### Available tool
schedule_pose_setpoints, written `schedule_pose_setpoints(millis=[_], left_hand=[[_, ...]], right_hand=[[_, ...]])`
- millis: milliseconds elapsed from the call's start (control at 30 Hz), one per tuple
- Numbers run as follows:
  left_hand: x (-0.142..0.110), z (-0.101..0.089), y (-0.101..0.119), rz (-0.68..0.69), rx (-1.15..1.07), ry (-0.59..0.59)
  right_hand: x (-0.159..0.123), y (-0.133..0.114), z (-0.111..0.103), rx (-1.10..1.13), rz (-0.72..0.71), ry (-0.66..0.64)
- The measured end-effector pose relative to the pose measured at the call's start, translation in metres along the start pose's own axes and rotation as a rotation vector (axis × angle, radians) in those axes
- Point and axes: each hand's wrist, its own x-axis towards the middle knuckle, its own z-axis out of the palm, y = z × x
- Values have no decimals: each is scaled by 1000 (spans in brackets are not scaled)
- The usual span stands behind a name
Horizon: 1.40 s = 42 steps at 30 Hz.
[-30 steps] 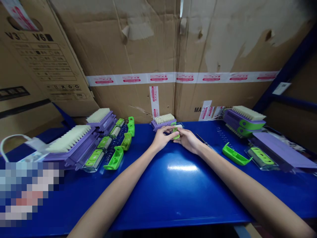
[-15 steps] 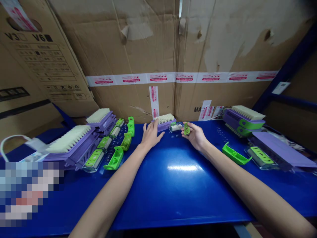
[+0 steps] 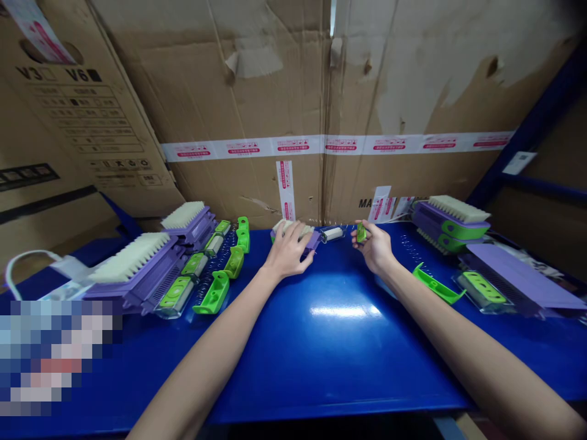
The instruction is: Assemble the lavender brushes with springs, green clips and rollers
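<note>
My left hand (image 3: pixel 291 247) reaches over a purple brush block (image 3: pixel 313 240) with pale bristles at the back of the table. Its fingers curl across the bristles and the thumb is near the front side. In my right hand (image 3: pixel 376 247), a small green plastic plate (image 3: pixel 361 232) is pinched between thumb and fingers, raised a little off the table. Between the two hands lies a clear plastic case (image 3: pixel 332 234) with a white insert, touched by neither. The underside of the brush block is hidden.
On the left are purple brush blocks (image 3: pixel 137 263), clear cases with green plates (image 3: pixel 175 293), springs and green end caps (image 3: pixel 214 293). To the right stand stacked brush blocks (image 3: pixel 452 220), another green cap (image 3: pixel 438 288) and a purple panel (image 3: pixel 527 275). Cardboard (image 3: pixel 257 110) walls the back.
My right hand has drawn right, away from the clear case, with the green plate in it. My left hand has closed over the brush block, which has turned and shifted slightly.
</note>
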Motion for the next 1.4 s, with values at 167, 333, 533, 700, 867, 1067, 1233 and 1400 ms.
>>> schedule_pose_setpoints(millis=[167, 333, 533, 700, 867, 1067, 1233, 1400], left_hand=[[-2, 4, -8, -129, 10, -126], [3, -2, -13, -171, 38, -170], [5, -2, -14, -169, -10, -134], [4, 1, -13, -251, -29, -175], [0, 2, -13, -202, -17, -18], [-3, 8, -14, -202, -73, 166], [-3, 8, -12, -231, -96, 199], [-1, 9, -4, -226, -119, 180]], right_hand=[[1, -2, -3, -183, -110, 114], [2, 3, -5, -431, -211, 120], [3, -1, -6, -433, -245, 153], [3, -11, -8, -386, -232, 176], [3, -4, -7, -457, -300, 112], [0, -6, -1, -386, -341, 130], [-1, -13, -2, -356, -371, 129], [-13, -8, 9, -420, -453, 52]])
